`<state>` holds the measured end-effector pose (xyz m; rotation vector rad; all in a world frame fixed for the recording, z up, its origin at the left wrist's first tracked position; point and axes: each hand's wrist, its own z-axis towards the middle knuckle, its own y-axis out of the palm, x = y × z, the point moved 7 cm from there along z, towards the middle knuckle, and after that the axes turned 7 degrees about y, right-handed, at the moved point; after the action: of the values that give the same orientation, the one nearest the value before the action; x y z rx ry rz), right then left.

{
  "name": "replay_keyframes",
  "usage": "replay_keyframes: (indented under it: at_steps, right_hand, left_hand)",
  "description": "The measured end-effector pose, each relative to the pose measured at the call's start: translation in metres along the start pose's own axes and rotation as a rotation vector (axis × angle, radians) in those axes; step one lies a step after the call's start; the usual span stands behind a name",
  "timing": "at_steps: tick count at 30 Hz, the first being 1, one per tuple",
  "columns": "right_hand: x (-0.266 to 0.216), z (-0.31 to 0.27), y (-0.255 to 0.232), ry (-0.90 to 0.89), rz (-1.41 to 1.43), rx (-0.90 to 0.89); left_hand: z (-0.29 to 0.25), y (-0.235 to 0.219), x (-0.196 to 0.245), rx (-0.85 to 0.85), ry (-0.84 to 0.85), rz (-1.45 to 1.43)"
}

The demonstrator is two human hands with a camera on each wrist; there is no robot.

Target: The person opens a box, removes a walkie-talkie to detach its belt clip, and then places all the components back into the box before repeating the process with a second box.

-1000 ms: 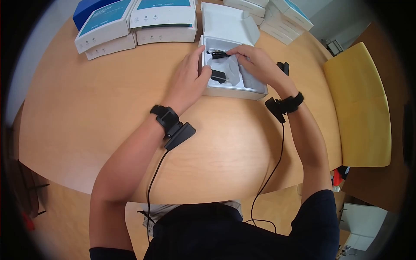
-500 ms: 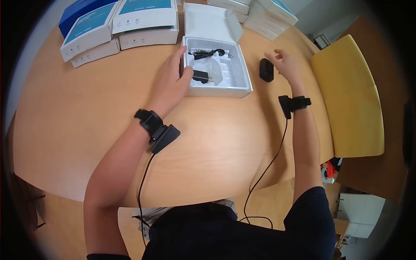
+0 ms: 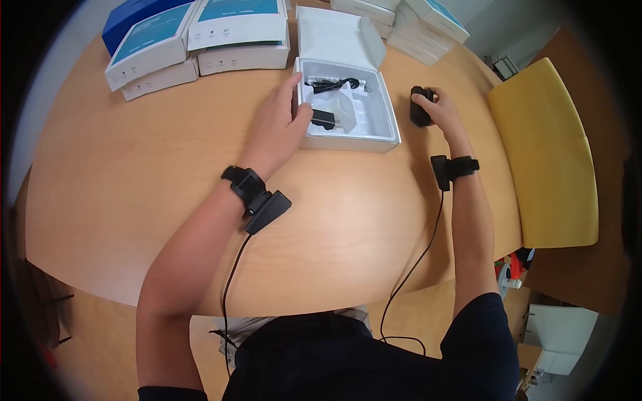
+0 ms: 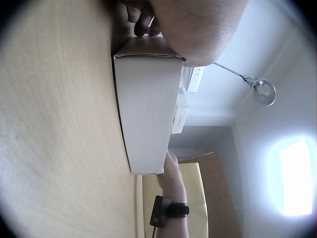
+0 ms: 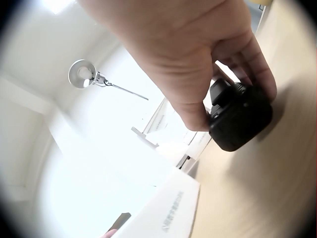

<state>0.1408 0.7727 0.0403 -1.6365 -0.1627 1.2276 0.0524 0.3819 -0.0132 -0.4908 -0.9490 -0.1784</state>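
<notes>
In the head view an open white box (image 3: 354, 144) holds a coiled black cable (image 3: 332, 85), a black adapter (image 3: 323, 119) and a translucent piece of wrap. The left hand (image 3: 275, 127) grips the box's left wall, its thumb at the rim; in the left wrist view its fingers lie along the box side (image 4: 148, 109). To the right of the box the right hand (image 3: 447, 113) holds a black rounded device (image 3: 420, 107) between thumb and fingers. The right wrist view shows this device (image 5: 240, 119) at the tabletop, thumb on one side and fingers on the other.
Behind, at the left, stand stacked white and teal boxes (image 3: 241, 59) and a blue box (image 3: 137, 15). More white boxes (image 3: 424, 40) are stacked at the back right. A yellow chair (image 3: 545, 154) stands by the table's right edge. Cables hang from both wrist cameras.
The right hand has left the inside of the box, moved right to the black device and taken hold of it. The left hand has stayed on the box.
</notes>
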Motion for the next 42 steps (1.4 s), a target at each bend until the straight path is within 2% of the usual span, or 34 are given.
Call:
replay_keyframes:
  at_steps: [4, 7, 10, 14, 17, 24, 30, 36, 39, 42]
  right_hand:
    - [-0.056, -0.035, 0.001, -0.135, 0.208, -0.006]
    - [-0.109, -0.071, 0.007, -0.207, 0.171, -0.108]
    - [-0.139, -0.097, 0.022, -0.321, 0.04, -0.185]
    - [-0.152, -0.11, 0.039, -0.492, -0.238, -0.05]
    - [-0.152, -0.11, 0.047, -0.454, -0.263, -0.086]
    - [-0.147, -0.109, 0.056, -0.368, -0.3, -0.145]
    - [-0.135, -0.107, 0.061, -0.473, -0.372, -0.062]
    - [-0.133, -0.111, 0.064, -0.484, -0.384, -0.021]
    - [-0.126, -0.105, 0.063, -0.513, -0.286, 0.006]
    - [-0.107, -0.08, 0.046, -0.44, 0.07, 0.033]
  left_hand:
    - [-0.001, 0.0, 0.0, 0.012, 0.008, 0.009]
    - [-0.001, 0.002, -0.004, 0.026, 0.027, -0.007]
    - [-0.001, 0.001, 0.001, 0.012, -0.011, -0.025]
    - [-0.001, 0.0, 0.0, -0.002, -0.004, 0.0]
    - [-0.001, 0.0, 0.0, 0.029, 0.045, 0.031]
    - [-0.002, -0.002, 0.006, 0.01, -0.001, 0.008]
    - [-0.001, -0.001, 0.007, -0.004, -0.01, 0.001]
    - [-0.003, 0.0, 0.007, -0.019, -0.024, -0.001]
    - [0.0, 0.0, 0.007, -0.037, -0.049, -0.01]
    - [0.0, 0.003, 0.001, -0.045, -0.06, -0.077]
